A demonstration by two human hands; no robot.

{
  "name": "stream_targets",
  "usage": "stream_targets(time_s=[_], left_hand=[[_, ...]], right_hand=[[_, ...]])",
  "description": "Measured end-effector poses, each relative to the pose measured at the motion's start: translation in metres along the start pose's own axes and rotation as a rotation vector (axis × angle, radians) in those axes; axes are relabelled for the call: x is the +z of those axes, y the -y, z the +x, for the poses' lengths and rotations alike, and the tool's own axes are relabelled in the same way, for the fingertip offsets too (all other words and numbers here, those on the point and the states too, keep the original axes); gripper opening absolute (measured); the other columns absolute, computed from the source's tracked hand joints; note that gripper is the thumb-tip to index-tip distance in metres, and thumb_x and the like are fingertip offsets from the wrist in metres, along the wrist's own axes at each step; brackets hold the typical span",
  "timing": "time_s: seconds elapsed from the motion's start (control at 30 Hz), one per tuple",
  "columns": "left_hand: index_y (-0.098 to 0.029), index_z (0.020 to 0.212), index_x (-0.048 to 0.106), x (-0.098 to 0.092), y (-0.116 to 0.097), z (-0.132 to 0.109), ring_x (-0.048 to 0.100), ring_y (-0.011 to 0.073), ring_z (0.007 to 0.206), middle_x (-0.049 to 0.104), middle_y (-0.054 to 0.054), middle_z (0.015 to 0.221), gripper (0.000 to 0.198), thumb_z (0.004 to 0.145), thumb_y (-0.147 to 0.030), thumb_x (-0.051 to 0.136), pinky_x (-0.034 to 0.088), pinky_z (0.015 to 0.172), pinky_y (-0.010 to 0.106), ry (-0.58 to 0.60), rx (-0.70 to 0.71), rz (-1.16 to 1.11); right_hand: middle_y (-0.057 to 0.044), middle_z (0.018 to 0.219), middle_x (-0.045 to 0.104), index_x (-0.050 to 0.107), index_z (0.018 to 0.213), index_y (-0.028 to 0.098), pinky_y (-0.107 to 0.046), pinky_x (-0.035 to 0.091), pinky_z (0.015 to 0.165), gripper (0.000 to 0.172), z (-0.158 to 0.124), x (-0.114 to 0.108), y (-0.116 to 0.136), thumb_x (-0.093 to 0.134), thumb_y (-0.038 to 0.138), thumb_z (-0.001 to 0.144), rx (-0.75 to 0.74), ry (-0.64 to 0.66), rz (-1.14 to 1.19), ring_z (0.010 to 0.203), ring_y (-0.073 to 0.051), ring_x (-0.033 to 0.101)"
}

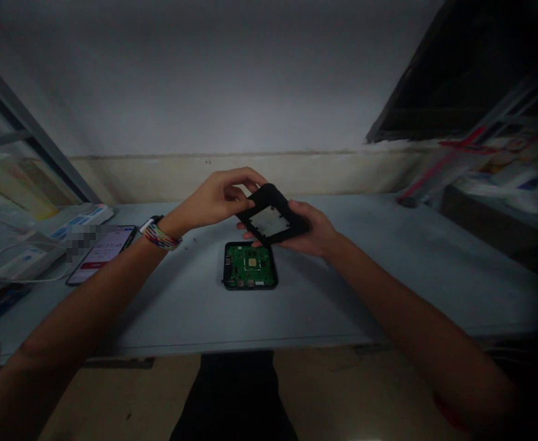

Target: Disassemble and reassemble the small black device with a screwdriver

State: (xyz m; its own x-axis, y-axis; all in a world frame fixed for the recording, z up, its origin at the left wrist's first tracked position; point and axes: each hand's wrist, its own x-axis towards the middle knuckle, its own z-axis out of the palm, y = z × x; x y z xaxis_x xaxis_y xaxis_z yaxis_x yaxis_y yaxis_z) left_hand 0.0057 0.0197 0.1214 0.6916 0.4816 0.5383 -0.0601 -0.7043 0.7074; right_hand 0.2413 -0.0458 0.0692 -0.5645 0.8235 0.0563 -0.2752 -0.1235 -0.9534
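Both hands hold a black square plastic cover point(291, 224) tilted above the table, its inner side with a pale metal plate point(269, 221) turned toward me. My left hand point(223, 195) pinches the cover's upper left edge between thumb and fingers. Wrapped round the right side is my right hand point(312, 229), some of its fingertips showing past the lower left edge. Just below them, flat on the table, lies an open black device case point(276, 275) with a green circuit board point(241, 264) inside. A few tiny dark bits, perhaps screws point(194, 239), lie to the left.
The light blue table point(324, 306) meets a wall behind. At left are a phone point(103, 251) with a lit screen, a white power strip point(43, 245) and white cables point(25, 280). Metal frames stand at both sides; a red strip point(439, 165) is on the right one.
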Motion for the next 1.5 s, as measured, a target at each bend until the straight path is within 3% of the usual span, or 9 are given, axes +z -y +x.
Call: stream_targets(time_s=[0.13, 0.27, 0.37, 0.47, 0.6, 0.73, 0.83, 1.2, 1.5], left_hand=[[-0.017, 0.116, 0.077, -0.012, 0.002, -0.002, 0.078, 0.0188, 0.094, 0.08, 0.008, 0.112, 0.029, 0.088, -0.023, 0.085, 0.065, 0.086, 0.03, 0.124, -0.051, -0.089], [-0.017, 0.119, 0.079, -0.041, 0.012, -0.008, 0.078, 0.031, 0.117, 0.081, 0.015, 0.12, 0.041, 0.084, -0.035, 0.088, 0.062, 0.108, 0.045, 0.358, -0.148, -0.288], [-0.016, 0.113, 0.079, -0.061, 0.034, -0.012, 0.079, 0.0352, 0.115, 0.083, 0.017, 0.113, 0.047, 0.086, -0.054, 0.078, 0.059, 0.11, 0.054, 0.233, -0.144, -0.489], [-0.018, 0.111, 0.078, -0.069, 0.057, -0.014, 0.08, 0.0321, 0.106, 0.082, 0.015, 0.108, 0.039, 0.085, -0.047, 0.075, 0.06, 0.106, 0.052, 0.129, -0.194, -0.54], [-0.017, 0.114, 0.078, -0.065, 0.069, -0.016, 0.079, 0.0309, 0.104, 0.082, 0.016, 0.108, 0.038, 0.085, -0.042, 0.072, 0.059, 0.104, 0.05, 0.191, -0.272, -0.53], [-0.015, 0.121, 0.078, -0.054, 0.066, -0.017, 0.079, 0.0315, 0.106, 0.082, 0.017, 0.114, 0.042, 0.086, -0.037, 0.072, 0.06, 0.103, 0.048, 0.355, -0.35, -0.496], [-0.015, 0.121, 0.08, -0.047, 0.063, -0.016, 0.079, 0.0292, 0.104, 0.083, 0.017, 0.117, 0.039, 0.087, -0.034, 0.074, 0.062, 0.101, 0.045, 0.411, -0.39, -0.474], [-0.02, 0.116, 0.083, -0.039, 0.067, -0.014, 0.081, 0.0264, 0.103, 0.084, 0.014, 0.114, 0.037, 0.085, -0.04, 0.082, 0.066, 0.098, 0.039, 0.444, -0.396, -0.439], [-0.019, 0.115, 0.083, -0.038, 0.067, -0.013, 0.081, 0.0245, 0.102, 0.084, 0.013, 0.111, 0.033, 0.087, -0.036, 0.082, 0.065, 0.099, 0.038, 0.464, -0.414, -0.482]], right_hand=[[-0.018, 0.136, 0.077, 0.067, 0.136, 0.021, -0.052, 0.061, 0.103, 0.071, 0.004, -0.005, -0.001, 0.07, 0.071, 0.087, -0.042, -0.017, -0.182, 0.117, -0.034, 0.077], [-0.015, 0.14, 0.073, 0.065, 0.141, 0.022, -0.056, 0.055, 0.114, 0.074, -0.001, 0.001, 0.001, 0.086, 0.061, 0.082, -0.233, -0.057, -0.828, 0.126, -0.035, 0.071], [-0.019, 0.148, 0.066, 0.062, 0.15, 0.02, -0.059, 0.048, 0.123, 0.081, -0.009, 0.015, -0.002, 0.09, 0.05, 0.08, -0.381, -0.033, -1.33, 0.139, -0.039, 0.062], [-0.022, 0.147, 0.065, 0.06, 0.155, 0.015, -0.057, 0.052, 0.12, 0.085, -0.013, 0.025, -0.012, 0.087, 0.053, 0.084, -0.403, 0.043, -1.522, 0.136, -0.039, 0.064], [-0.021, 0.146, 0.065, 0.061, 0.155, 0.015, -0.056, 0.052, 0.121, 0.087, -0.011, 0.027, -0.025, 0.089, 0.054, 0.083, -0.34, 0.101, -1.557, 0.133, -0.037, 0.065], [-0.021, 0.146, 0.065, 0.061, 0.156, 0.016, -0.055, 0.052, 0.121, 0.088, -0.009, 0.023, -0.029, 0.091, 0.054, 0.082, -0.298, 0.135, -1.521, 0.134, -0.037, 0.065], [-0.021, 0.15, 0.063, 0.06, 0.158, 0.016, -0.056, 0.052, 0.122, 0.091, -0.008, 0.02, -0.03, 0.09, 0.057, 0.083, -0.277, 0.156, -1.492, 0.138, -0.037, 0.063], [-0.018, 0.162, 0.059, 0.057, 0.163, 0.026, -0.061, 0.046, 0.128, 0.094, -0.005, 0.013, -0.035, 0.092, 0.06, 0.082, -0.247, 0.186, -1.429, 0.151, -0.039, 0.056], [-0.02, 0.165, 0.055, 0.056, 0.164, 0.024, -0.061, 0.047, 0.128, 0.099, -0.007, 0.017, -0.033, 0.095, 0.057, 0.079, -0.196, 0.181, -1.433, 0.151, -0.04, 0.056]])
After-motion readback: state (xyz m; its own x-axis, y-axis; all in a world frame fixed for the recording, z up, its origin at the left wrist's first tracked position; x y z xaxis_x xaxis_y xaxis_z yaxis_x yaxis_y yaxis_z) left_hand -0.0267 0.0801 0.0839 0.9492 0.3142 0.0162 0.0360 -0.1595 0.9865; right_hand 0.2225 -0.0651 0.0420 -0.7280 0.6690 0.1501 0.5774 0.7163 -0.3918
